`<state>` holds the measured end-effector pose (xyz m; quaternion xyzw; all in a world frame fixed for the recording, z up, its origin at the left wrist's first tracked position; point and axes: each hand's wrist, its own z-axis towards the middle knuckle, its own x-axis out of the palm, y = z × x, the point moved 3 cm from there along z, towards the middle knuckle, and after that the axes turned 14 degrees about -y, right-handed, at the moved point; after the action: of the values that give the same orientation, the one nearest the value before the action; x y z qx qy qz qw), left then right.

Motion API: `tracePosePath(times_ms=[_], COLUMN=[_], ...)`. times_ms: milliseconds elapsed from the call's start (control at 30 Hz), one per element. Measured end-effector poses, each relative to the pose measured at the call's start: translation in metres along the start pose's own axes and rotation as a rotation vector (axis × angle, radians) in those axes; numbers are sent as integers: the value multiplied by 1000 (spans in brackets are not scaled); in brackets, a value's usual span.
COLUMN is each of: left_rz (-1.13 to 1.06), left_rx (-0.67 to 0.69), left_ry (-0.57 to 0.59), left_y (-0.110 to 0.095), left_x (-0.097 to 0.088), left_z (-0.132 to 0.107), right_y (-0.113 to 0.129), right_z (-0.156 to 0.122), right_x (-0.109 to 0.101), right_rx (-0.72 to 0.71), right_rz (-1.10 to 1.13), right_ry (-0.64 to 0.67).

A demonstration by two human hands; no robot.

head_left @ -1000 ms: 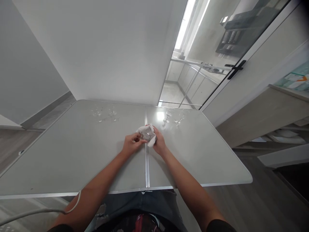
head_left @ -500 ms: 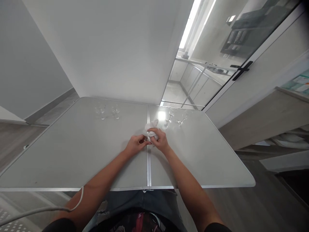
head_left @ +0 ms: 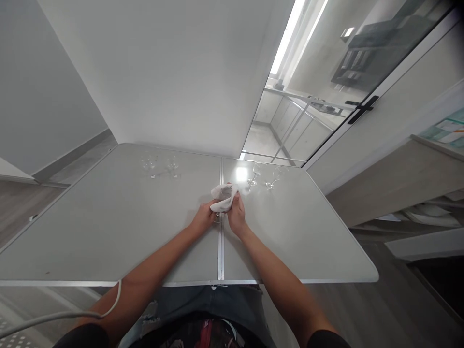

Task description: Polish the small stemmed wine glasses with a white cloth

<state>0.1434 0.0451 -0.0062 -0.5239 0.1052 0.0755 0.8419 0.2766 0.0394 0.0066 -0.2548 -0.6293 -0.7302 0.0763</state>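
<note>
In the head view, the one view there is, the person's left hand (head_left: 203,220) closes on a stemmed glass (head_left: 225,193) through a white cloth (head_left: 219,207), fingertips hidden; the right hand (head_left: 237,216) pinches the cloth from the other side. They hold it over the seam (head_left: 220,251) of the bench (head_left: 152,227), nearer to us than the other stemmed glasses (head_left: 253,177). To handle it well, I'd cradle the bowl gently, keep the stem from twisting, and tuck in loose cloth. The mouth points away from the person, the foot (head_left: 217,219) toward them; the long axis runs slightly rightward going outward, its exact tilt unclear.
</note>
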Motion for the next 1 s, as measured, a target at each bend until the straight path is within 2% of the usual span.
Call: tracePosePath(times_ms=[200, 300, 400, 567, 700, 833, 900, 933, 1000], left_rz=[102, 149, 103, 36, 34, 85, 62, 34, -44], left_rx=[9, 11, -1, -44, -50, 1, -24, -59, -138], left_ry=[-37, -50, -77, -113, -198, -124, -102, -135, -289], left_y=[8, 9, 6, 3, 0, -3, -2, 0, 3], left_x=[-5, -7, -9, -12, -19, -18, -16, -17, -21], left_z=[0, 0, -1, -1, 2, 2, 2, 2, 4], right_y=[-2, -7, -8, -1, -9, -18, -19, -18, -15], right_z=[4, 4, 6, 12, 12, 15, 19, 22, 24], right_x=[-5, -6, -7, -9, -10, -14, -17, -19, -22], right_rx=[-77, 2, 59, -27, -62, -141, -167, -173, -138], right_rz=[-174, -214, -252, -316, -358, -414, -453, -456, -391], right_ry=[96, 129, 178, 217, 281, 258, 213, 173, 94])
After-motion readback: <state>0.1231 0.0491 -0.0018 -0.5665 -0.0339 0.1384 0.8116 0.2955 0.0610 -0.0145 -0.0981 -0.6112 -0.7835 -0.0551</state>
